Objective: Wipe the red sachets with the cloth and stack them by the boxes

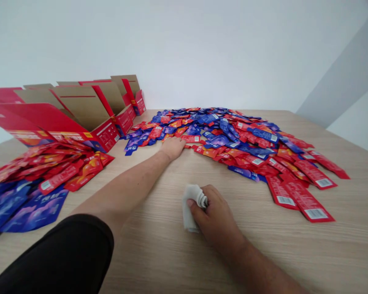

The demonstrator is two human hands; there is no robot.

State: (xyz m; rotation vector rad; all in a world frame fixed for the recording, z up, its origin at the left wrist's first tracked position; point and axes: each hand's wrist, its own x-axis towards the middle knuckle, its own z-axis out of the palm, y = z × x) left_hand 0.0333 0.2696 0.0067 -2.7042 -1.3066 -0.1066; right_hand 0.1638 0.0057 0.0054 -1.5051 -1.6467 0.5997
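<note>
My left hand (172, 148) lies flat on the wooden tabletop at the near edge of a large heap of red and blue foil sachets (221, 134), with its fingertips touching the sachets. My right hand (214, 214) is closed on a folded white cloth (191, 208), pressing it against the table. The cloth bunches up under my thumb and fingers. Long red sachets (305, 200) lie loose at the heap's near right side, their white barcode labels showing.
Several flattened, partly folded red and kraft cardboard boxes (88, 110) stand along the far left of the table. In front of them lie a stack of red sachets (58, 167) and larger blue sachets (33, 210). A white wall rises behind the table.
</note>
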